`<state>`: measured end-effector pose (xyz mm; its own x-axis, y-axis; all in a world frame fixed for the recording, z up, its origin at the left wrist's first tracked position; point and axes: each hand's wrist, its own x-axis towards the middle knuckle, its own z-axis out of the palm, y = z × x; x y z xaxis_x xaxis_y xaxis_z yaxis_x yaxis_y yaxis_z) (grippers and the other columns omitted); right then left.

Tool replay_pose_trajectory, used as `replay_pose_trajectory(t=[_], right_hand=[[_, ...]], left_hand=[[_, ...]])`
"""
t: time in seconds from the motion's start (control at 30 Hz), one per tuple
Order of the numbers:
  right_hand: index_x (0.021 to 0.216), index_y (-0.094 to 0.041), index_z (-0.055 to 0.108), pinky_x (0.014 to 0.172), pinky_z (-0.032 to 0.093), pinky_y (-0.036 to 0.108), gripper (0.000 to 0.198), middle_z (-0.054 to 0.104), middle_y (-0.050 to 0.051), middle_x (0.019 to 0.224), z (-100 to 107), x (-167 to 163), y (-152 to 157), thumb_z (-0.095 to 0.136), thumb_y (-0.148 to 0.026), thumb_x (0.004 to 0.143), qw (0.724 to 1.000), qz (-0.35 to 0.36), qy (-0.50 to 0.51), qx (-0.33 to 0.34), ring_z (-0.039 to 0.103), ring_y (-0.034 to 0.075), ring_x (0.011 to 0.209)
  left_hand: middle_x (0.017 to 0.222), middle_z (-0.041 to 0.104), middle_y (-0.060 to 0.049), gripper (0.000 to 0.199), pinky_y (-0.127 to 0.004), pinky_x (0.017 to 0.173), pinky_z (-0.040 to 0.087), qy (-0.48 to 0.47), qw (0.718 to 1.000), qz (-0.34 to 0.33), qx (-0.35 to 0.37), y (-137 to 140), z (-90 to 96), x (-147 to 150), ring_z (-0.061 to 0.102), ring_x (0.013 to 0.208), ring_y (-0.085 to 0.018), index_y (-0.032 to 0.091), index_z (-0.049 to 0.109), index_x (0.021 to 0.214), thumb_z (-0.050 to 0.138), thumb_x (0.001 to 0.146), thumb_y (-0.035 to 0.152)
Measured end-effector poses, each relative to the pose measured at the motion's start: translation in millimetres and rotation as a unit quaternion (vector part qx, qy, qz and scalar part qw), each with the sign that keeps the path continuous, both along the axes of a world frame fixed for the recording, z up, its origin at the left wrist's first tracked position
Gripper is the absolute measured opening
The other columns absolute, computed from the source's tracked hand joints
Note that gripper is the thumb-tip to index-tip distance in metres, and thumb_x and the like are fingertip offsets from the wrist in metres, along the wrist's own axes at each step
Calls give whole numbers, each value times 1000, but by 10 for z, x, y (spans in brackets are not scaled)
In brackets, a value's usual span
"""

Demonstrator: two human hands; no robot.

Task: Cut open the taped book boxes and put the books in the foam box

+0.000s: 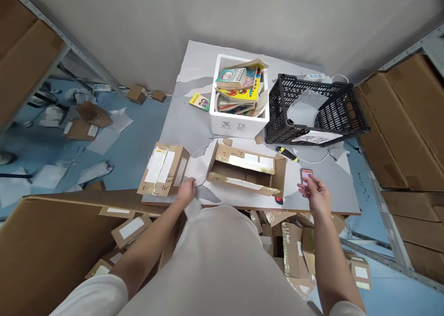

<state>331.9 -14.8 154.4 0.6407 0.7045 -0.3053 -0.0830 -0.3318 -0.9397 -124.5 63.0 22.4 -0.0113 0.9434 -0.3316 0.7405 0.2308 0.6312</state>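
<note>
My left hand [187,191] is closed at the table's front edge on a white sheet of paper [196,170], part of which hangs below the hand. Just left of it stands a taped cardboard box [160,170] with white labels. My right hand [316,193] has its fingers apart over a phone [305,181] with a lit screen; whether the fingertips touch it I cannot tell. Between my hands lies an opened cardboard box [245,169], its top flaps spread and its inside showing bare cardboard. Behind it is a yellow-and-black box cutter [287,154].
A white foam box [239,125] full of books and a black plastic crate [317,117] stand at the back. A small book [200,101] lies beside the foam box. Cardboard boxes fill a large carton [69,242] at left and the space below the table.
</note>
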Motion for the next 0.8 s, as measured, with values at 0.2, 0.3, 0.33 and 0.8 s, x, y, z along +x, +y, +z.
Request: replay_pose_trajectory(t=[0.2, 0.3, 0.33, 0.8], right_hand=[[102, -18, 60, 69, 58, 34, 53, 69, 8, 96, -557, -259, -234, 76, -45, 58, 998, 11, -12, -62, 68, 18, 77], [109, -17, 59, 75, 57, 39, 55, 68, 13, 106, -708, -413, -200, 72, -40, 61, 995, 58, -54, -58, 67, 23, 89], [110, -17, 58, 77, 56, 41, 55, 68, 13, 108, -751, -469, -182, 70, -37, 61, 992, 89, -66, -55, 66, 24, 92], [107, -20, 58, 89, 52, 44, 52, 69, 9, 108, -987, -655, -223, 73, -36, 60, 969, 221, -56, -95, 65, 26, 98]], left_hand=[[85, 64, -4, 31, -27, 65, 50, -246, 952, 168, 72, 266, 214, 164, 61, 67, -13, 19, 50, 102, 41, 87, 44], [72, 63, 1, 40, -25, 59, 49, -427, 880, 206, 15, 369, 308, 314, 58, 57, -11, 19, 52, 95, 65, 70, 49], [70, 63, 2, 44, -26, 59, 49, -446, 876, 183, -16, 370, 337, 374, 58, 57, -12, 19, 53, 95, 70, 66, 47], [104, 70, -12, 59, -53, 101, 43, -353, 929, -91, -60, 270, 214, 486, 62, 105, -33, 17, 65, 98, 84, 45, 30]])
